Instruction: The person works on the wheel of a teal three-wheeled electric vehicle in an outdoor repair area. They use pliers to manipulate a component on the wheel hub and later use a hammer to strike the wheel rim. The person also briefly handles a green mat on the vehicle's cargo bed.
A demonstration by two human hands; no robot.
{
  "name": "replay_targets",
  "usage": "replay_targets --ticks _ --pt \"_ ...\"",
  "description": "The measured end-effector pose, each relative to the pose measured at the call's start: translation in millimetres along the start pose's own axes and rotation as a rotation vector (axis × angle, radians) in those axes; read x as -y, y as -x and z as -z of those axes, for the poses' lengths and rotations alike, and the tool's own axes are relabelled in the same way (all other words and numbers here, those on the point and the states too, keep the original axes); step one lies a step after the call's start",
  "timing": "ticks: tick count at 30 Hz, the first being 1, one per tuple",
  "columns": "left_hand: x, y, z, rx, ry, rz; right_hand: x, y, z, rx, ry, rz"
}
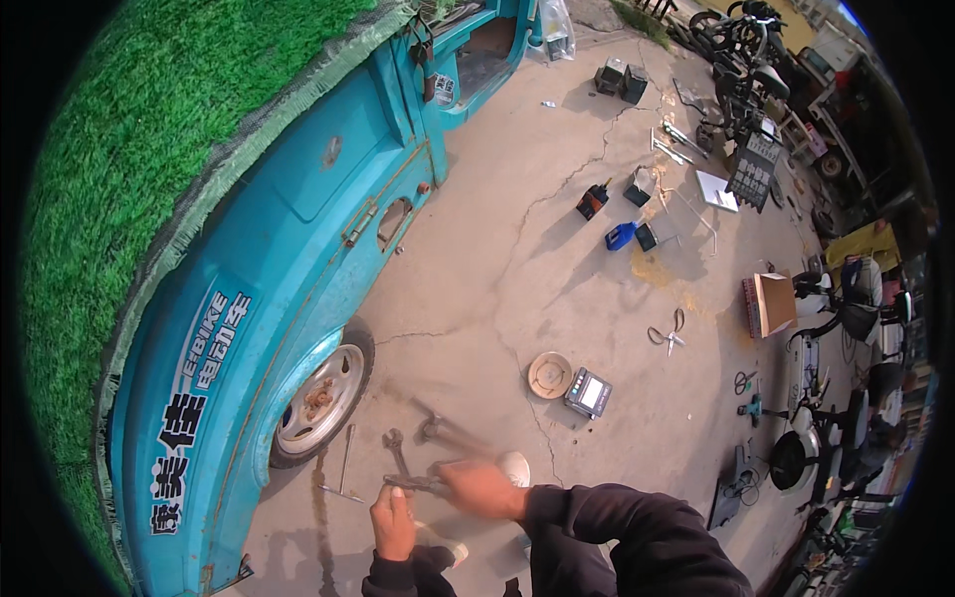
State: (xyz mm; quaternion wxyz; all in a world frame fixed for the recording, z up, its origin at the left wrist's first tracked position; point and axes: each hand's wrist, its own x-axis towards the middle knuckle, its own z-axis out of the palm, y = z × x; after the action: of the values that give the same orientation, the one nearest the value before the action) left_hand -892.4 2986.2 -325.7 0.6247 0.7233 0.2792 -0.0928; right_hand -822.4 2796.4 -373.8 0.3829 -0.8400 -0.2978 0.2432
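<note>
My left hand (393,524) is closed, thumb and fingers pinching one end of a short dark metal tool (418,485), perhaps pliers or a wrench. The tool lies crosswise and runs up to my right hand (484,490), which is curled and smeared by motion. Just beyond that hand is a blurred hammer-like tool (434,429); whether the hand grips it or the dark tool cannot be made out. On the concrete past my left hand lies an open-ended wrench (396,448). Left of it is a thin T-shaped rod (346,473). A pale round cup (514,468) is partly hidden behind my right hand.
A teal vehicle (288,259) topped with green artificial turf fills the left, its wheel (323,398) near the tools. Ahead stand a round dish (549,375) and a small display device (589,394). Scissors (668,333), a blue bottle (620,236), a cardboard box (772,303) and parked bikes (746,70) lie beyond.
</note>
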Motion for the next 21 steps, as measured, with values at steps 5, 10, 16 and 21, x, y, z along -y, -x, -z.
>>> replay_targets --ticks 5,10,16,21 --pt "-171 69 -16 0.162 -0.483 -0.251 96 85 119 -0.061 -0.236 -0.119" --pt "-287 120 -47 0.288 -0.229 -0.147 199 152 277 0.141 -0.880 -0.749" --pt "-362 122 -133 0.540 -0.002 -0.158 244 166 363 -0.352 -0.333 -0.425" --pt "-447 69 -174 0.558 0.139 -0.185 261 127 435 -0.545 -0.090 -0.174"
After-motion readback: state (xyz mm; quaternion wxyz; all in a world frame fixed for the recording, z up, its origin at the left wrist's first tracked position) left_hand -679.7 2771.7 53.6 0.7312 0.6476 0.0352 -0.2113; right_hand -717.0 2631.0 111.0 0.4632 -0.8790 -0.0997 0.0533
